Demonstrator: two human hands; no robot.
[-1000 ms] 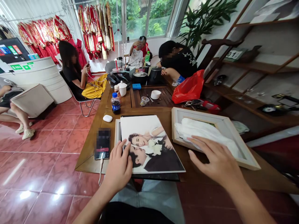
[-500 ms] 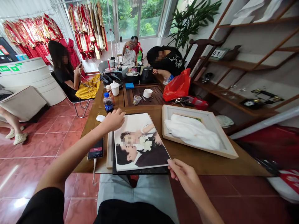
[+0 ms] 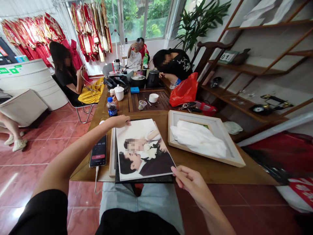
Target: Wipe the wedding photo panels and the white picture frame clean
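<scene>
A large portrait photo print [image 3: 144, 149] of two people in formal clothes lies on a black board [image 3: 144, 179] on the wooden table [image 3: 202, 170]. My left hand [image 3: 119, 121] grips the print's top left edge. My right hand [image 3: 188, 179] pinches its lower right corner. To the right, a pale wooden picture frame [image 3: 206, 138] lies with white cloth [image 3: 198, 138] bunched inside it. A narrow pale strip [image 3: 112, 151] stands along the print's left side. A phone [image 3: 98, 151] with a white cable lies left of that strip, just below my left forearm.
Beyond the print stand a water bottle [image 3: 112, 107], a tea tray [image 3: 149, 102], a kettle [image 3: 153, 78] and a red plastic bag [image 3: 184, 90]. A seated person [image 3: 66, 76] uses a phone at the left; another [image 3: 171, 62] leans over the table's far end. Wooden shelves [image 3: 246, 67] line the right wall.
My right hand has left the cloth-filled frame and moved to the print's lower right corner. My left hand has moved from the print's lower left part to its top left edge.
</scene>
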